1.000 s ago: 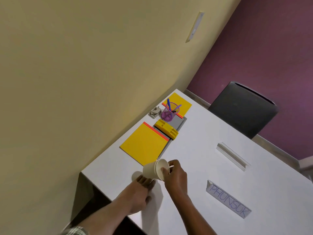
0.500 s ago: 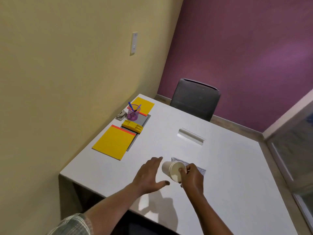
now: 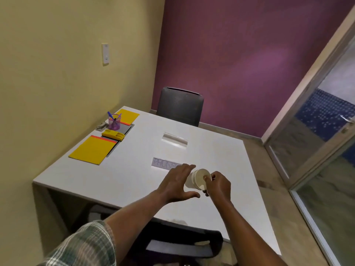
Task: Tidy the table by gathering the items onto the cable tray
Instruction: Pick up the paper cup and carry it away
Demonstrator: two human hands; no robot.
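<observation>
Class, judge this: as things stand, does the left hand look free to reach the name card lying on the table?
Probably yes. The left hand is open, holding nothing, and hovers just beside the name card, with bare table around. The right hand holds the paper cup.

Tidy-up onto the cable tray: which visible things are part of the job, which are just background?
Job:
- paper cup, pinched by right hand, left hand open beside it
- name card
- clear stand
- yellow folders
- pen holder
- yellow organiser
- grey tray

Background:
- chair
- wall switch
- glass door
</observation>
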